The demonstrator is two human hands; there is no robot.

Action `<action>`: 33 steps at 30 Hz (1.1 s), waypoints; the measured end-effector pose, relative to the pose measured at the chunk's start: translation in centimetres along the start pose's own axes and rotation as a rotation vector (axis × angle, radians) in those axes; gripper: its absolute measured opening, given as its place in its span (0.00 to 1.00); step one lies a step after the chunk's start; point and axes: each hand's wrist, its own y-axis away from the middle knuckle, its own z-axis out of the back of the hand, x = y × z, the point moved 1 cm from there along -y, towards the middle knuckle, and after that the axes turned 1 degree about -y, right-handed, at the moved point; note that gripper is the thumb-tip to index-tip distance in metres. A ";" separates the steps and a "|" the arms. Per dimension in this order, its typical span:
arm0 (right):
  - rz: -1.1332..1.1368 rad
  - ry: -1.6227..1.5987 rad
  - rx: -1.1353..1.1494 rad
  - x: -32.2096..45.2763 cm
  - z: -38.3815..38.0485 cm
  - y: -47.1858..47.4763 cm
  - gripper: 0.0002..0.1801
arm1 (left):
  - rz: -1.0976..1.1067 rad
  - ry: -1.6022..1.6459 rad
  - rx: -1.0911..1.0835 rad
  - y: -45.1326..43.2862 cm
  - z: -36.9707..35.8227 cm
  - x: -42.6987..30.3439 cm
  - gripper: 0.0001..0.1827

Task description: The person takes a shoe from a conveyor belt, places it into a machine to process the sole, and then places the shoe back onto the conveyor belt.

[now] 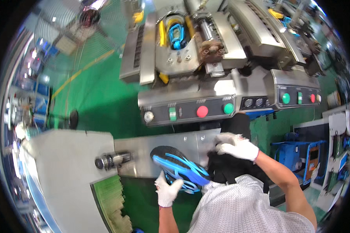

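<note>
A shoe with blue straps and a dark sole or insole (180,167) lies tilted over the edge of a metal shelf (140,163). Near its lower side is my left hand (167,188) in a white knit glove, thumb spread; whether its fingers grip the shoe cannot be told. My right hand (236,147), gloved in the same way, is over my dark-clothed lap with its fingers bent; the blur hides whether it holds anything. Ahead, another blue-strapped upper (176,33) sits in the steel fixture of a machine (178,62).
A control panel (189,112) with red and green buttons runs across the machine's front, and a second panel (299,94) is at the right. A metal cylindrical fitting (113,160) stands beside the grey table (64,180). Blue equipment (294,157) is at the right, a fan (89,19) at the upper left.
</note>
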 end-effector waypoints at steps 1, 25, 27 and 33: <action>-0.082 -0.171 0.145 -0.5 -0.1 -1.0 0.38 | -0.067 0.132 0.074 -0.7 -0.5 0.2 0.42; 0.354 -0.838 -0.322 -0.1 6.3 14.3 0.59 | -0.484 -1.057 -0.367 -46.6 -15.0 -33.6 0.40; 0.368 -0.989 -0.338 -0.2 6.1 13.5 0.57 | -0.426 -1.082 -0.284 -47.0 -13.5 -34.5 0.40; 0.407 -0.918 -0.539 0.1 5.2 11.3 0.60 | -0.684 -0.675 -0.382 -40.2 -7.6 -38.3 0.39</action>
